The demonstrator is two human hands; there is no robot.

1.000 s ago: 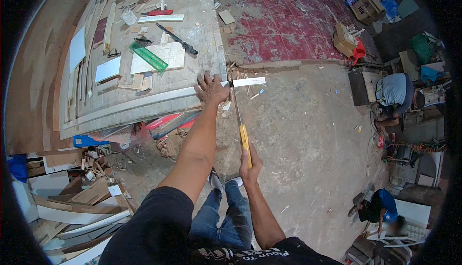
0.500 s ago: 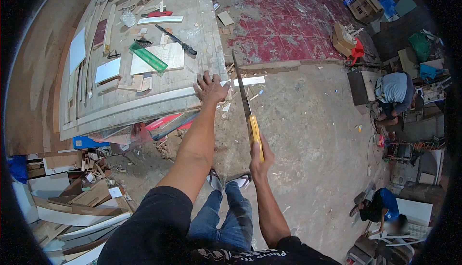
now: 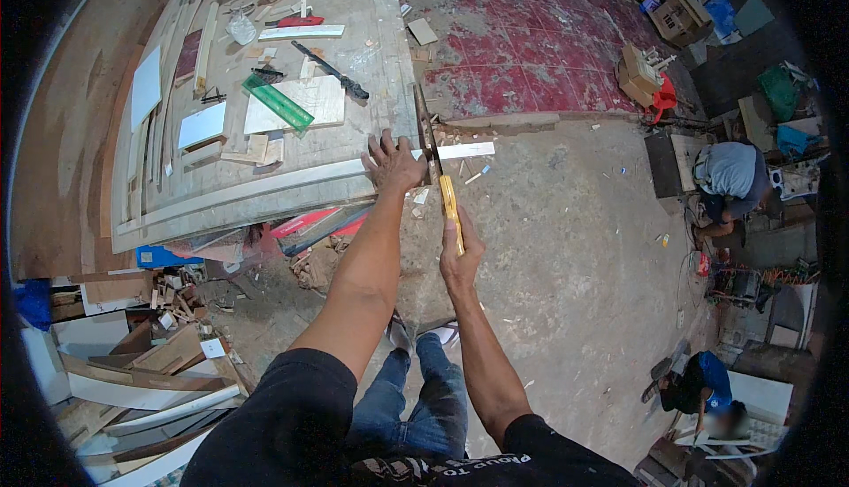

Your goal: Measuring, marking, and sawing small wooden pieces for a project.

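My left hand (image 3: 395, 163) lies with its fingers spread at the worktable's right edge, pressing on a long white strip (image 3: 473, 150). The strip runs along the near edge of the table, and its end sticks out past the corner. In my right hand (image 3: 462, 246) is the yellow handle (image 3: 449, 195) of a handsaw, with the fingers wrapped round it. The saw's blade (image 3: 424, 124) points away from me and crosses the strip just right of my left hand. Whether its teeth have cut into the strip I cannot tell.
On the worktable (image 3: 363, 9) lie a green ruler-like piece (image 3: 279, 102), a pale board (image 3: 329, 114), a black tool (image 3: 332, 71) and wood offcuts. Scrap wood (image 3: 168, 354) is heaped at the lower left. Two people (image 3: 730, 168) crouch at the right.
My right hand and the saw have moved forward and to the left, bringing the handle closer to the strip. My left hand keeps its place on the strip.
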